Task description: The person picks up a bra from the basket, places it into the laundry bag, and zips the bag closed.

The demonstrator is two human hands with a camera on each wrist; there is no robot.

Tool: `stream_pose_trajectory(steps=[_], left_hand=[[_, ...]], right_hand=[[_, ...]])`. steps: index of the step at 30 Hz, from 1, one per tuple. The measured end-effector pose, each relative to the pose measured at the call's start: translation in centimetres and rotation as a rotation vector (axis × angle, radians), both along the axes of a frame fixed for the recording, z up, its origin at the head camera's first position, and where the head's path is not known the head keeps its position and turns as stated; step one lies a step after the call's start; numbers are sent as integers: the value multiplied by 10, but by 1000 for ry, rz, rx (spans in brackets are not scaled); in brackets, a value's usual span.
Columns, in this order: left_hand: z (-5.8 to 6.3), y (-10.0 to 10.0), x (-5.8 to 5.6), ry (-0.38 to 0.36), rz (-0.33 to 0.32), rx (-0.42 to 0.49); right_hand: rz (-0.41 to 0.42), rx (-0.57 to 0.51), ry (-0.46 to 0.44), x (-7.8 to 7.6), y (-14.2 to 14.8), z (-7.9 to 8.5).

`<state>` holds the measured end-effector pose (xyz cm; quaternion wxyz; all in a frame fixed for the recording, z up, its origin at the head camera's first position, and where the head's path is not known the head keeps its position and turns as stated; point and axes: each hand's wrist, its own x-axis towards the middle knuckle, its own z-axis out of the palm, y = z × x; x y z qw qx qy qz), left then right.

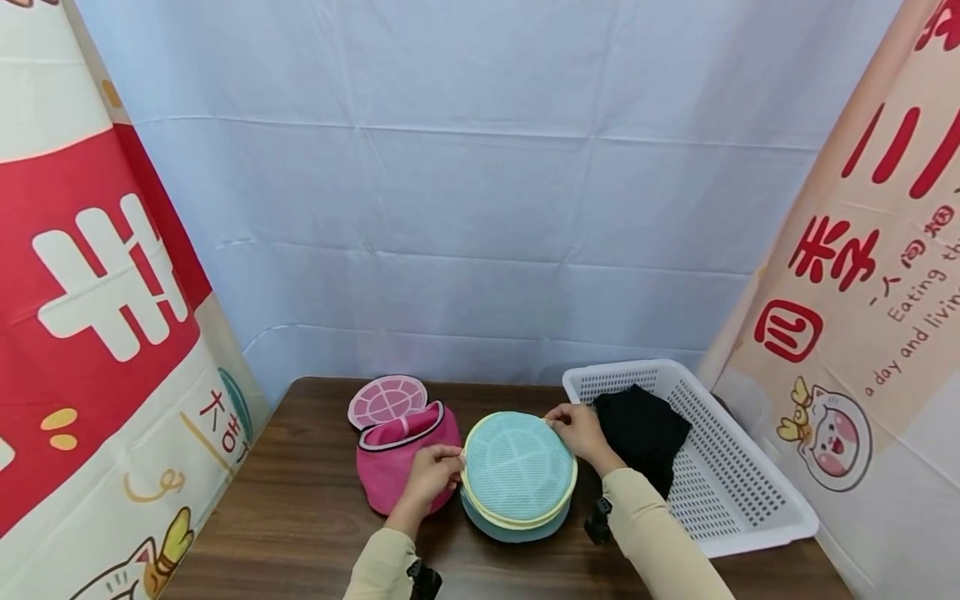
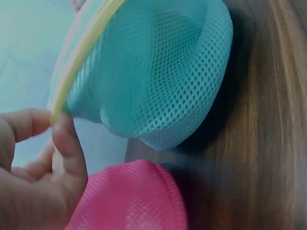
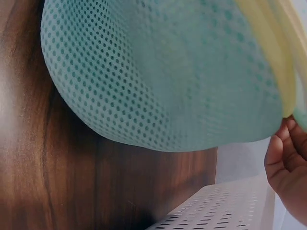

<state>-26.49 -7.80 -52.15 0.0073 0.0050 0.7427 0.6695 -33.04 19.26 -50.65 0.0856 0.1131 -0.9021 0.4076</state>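
A round teal mesh laundry bag with yellow trim stands on the table between both hands, its flat lid facing up. My left hand pinches the yellow rim on the left between thumb and forefinger, as the left wrist view shows close up at the trim. On the far right side of the rim, my right hand pinches the edge with its fingertips. The bag's soft mesh wall bulges below the rim. Just left of it sits a pink mesh bag, its lid flipped back, behind my left hand.
At the right stands a white perforated plastic basket with a folded black cloth in its left part. Everything rests on a dark wooden table. A pale sheet hangs behind it, with printed cloths on both sides.
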Motion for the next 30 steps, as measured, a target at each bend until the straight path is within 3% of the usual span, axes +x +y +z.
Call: stream_pose_trajectory(steps=[5, 9, 15, 21, 30], left_hand=[[10, 5, 4, 259, 141, -351], [14, 7, 3, 312, 167, -445], [18, 12, -4, 316, 120, -481], [27, 19, -19, 294, 74, -477], [30, 25, -37, 207, 13, -429]], right_hand=[[12, -12, 38, 2, -2, 0], [3, -13, 45, 2, -4, -1], [-5, -5, 47, 1, -7, -1], [6, 23, 59, -1, -11, 1], [16, 29, 55, -5, -17, 1]])
